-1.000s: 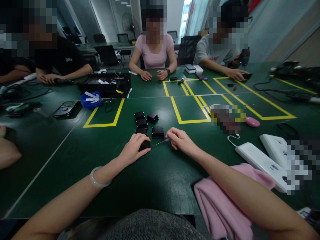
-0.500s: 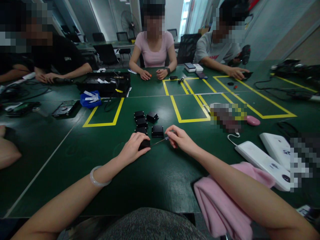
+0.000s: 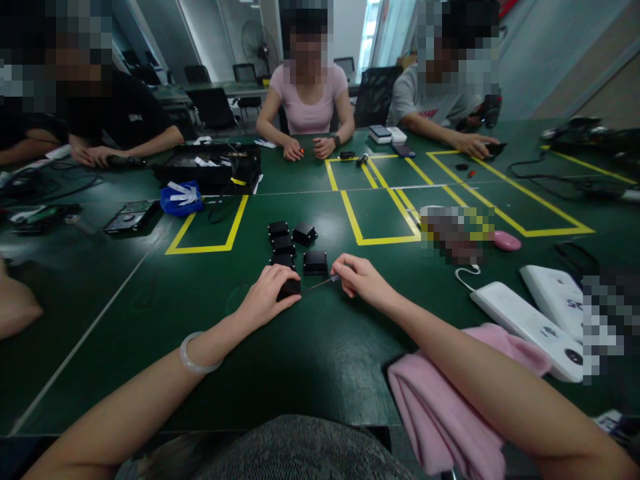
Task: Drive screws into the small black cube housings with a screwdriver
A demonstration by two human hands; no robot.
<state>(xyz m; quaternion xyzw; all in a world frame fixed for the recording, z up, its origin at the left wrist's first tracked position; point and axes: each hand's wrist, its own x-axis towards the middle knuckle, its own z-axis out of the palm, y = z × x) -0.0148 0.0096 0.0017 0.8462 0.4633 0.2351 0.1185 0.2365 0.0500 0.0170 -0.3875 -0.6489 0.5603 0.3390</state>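
Note:
My left hand [image 3: 267, 293] is closed around a small black box [image 3: 289, 288] on the green table, thumb at its near side and fingers over its top. In my right hand [image 3: 363, 281] is a slim screwdriver [image 3: 320, 285], pinched by its clear handle between thumb and fingers. Its thin shaft points left, with the tip at or close to the box's right side; whether it touches I cannot tell. Just beyond my hands lie several similar black boxes, among them one box [image 3: 315, 262] between the hands and a tilted box [image 3: 305, 234] farther back.
Right of my arm are a pink cloth [image 3: 425, 400], white power banks [image 3: 530, 330] and a pink mouse-like object [image 3: 507, 241]. A blue container [image 3: 181, 199] and a black tray [image 3: 210, 167] stand at the back left. Co-workers sit around the table [image 3: 310, 373], which carries yellow tape outlines.
My right hand has shifted very slightly toward me with the screwdriver. The left hand and the black boxes stay in place.

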